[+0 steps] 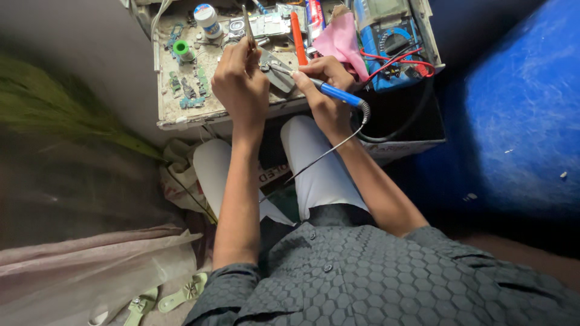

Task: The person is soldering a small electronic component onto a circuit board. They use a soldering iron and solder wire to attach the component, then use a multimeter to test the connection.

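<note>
Your left hand is clenched around a thin pair of tweezers, tips raised over the worn white worktop. Your right hand grips the blue-handled soldering iron like a pen, fingers closed, its metal tip angled left toward a small grey part lying between both hands (contact cannot be told). The iron's cord trails across your lap. A blue multimeter and pink cloth sit just beyond.
</note>
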